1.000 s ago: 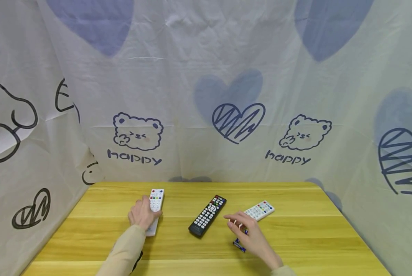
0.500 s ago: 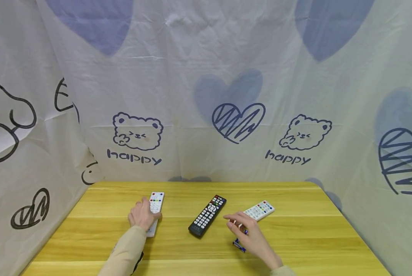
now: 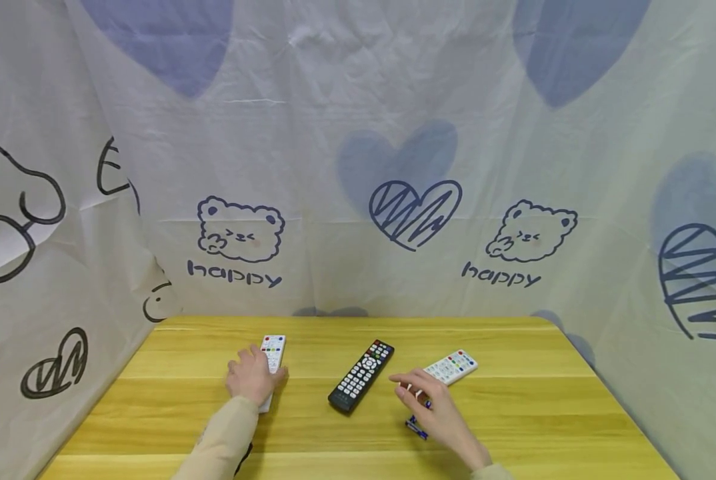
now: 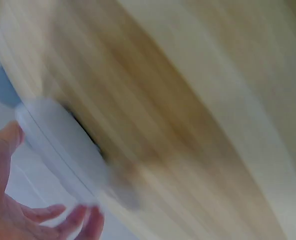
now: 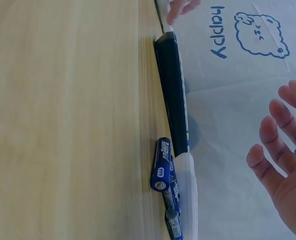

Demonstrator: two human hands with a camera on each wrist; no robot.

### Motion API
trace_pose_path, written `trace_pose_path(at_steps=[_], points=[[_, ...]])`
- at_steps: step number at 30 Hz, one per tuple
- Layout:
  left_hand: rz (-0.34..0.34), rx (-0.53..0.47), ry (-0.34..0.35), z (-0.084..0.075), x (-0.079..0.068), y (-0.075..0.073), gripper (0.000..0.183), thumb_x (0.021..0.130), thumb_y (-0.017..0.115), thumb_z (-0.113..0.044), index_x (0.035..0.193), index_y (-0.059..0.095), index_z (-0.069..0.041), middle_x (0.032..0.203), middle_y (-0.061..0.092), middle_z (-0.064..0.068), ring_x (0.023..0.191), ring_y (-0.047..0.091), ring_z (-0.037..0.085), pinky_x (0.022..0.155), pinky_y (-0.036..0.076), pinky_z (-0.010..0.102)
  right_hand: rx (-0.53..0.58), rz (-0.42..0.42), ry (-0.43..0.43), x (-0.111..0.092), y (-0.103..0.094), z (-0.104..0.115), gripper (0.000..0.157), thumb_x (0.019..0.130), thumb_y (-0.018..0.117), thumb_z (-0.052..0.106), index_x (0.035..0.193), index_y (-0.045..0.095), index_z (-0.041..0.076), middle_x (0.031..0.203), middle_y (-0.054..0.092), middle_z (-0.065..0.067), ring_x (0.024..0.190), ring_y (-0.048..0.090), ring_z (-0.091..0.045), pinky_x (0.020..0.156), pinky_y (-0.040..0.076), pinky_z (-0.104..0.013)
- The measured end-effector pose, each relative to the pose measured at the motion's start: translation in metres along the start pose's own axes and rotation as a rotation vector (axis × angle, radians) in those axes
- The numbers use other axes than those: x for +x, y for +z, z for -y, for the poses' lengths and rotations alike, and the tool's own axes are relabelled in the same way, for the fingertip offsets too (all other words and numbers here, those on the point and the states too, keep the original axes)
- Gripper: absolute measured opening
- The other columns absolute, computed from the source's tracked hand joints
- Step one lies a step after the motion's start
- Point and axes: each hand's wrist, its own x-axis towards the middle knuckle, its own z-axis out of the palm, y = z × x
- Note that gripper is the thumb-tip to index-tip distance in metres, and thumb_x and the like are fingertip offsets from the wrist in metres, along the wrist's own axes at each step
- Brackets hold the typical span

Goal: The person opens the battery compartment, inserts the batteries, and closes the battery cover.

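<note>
On the left of the table lies a white remote control (image 3: 272,353) with colored buttons, partly covered by my left hand (image 3: 251,377). In the blurred left wrist view, the thumb is near one end of that remote (image 4: 63,145) and the loosely bent fingers (image 4: 90,222) are by its lower edge; whether they touch it is unclear. My right hand (image 3: 433,407) hovers with relaxed fingers and holds nothing. Under and beyond it are a second white remote (image 3: 454,367) and blue AAA batteries (image 5: 161,165). A black remote (image 3: 361,377) lies between the hands.
The wooden table (image 3: 310,440) ends at a far edge against a white cloth backdrop (image 3: 334,280) printed with hearts and bears. Cloth also hangs at the left and right sides. A dark band shows by the left sleeve (image 3: 220,440).
The left white remote's far end has come slightly toward me, then stayed put. My left hand has since shifted a little right and away over it. The right hand stays still.
</note>
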Motion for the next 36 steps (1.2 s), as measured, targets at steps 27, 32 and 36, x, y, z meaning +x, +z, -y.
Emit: trace_pose_path(at_steps=[27,32,36], points=[[-0.036,-0.009,0.39,-0.115,-0.038,0.045,0.066,0.077,0.081,-0.057,0.093,0.046,-0.003,0.084,0.05,0.013,0.079,0.05,0.028,0.068,0.049,0.04,-0.013,0.004,0.021,-0.001,0.0,-0.002,0.016,0.096,0.063,0.003,0.107,0.073,0.004,0.085,0.066,0.001,0.076,0.052,0.006,0.057,0.051,-0.017],[-0.029,-0.022,0.37,-0.124,-0.038,0.051,0.071,0.07,0.086,-0.056,0.095,0.047,-0.002,0.086,0.052,0.015,0.081,0.053,0.03,0.07,0.051,0.041,-0.01,0.001,0.013,-0.001,0.001,-0.002,0.016,0.096,0.063,0.002,0.107,0.074,0.007,0.085,0.066,0.001,0.075,0.051,0.007,0.056,0.05,-0.017],[-0.013,-0.064,0.35,-0.128,-0.038,0.053,0.072,0.068,0.09,-0.052,0.097,0.047,-0.002,0.087,0.052,0.016,0.083,0.054,0.032,0.074,0.053,0.044,-0.012,0.003,0.014,-0.001,0.001,-0.003,0.016,0.096,0.063,0.003,0.107,0.074,0.005,0.084,0.066,0.002,0.075,0.051,0.007,0.056,0.05,-0.017]])
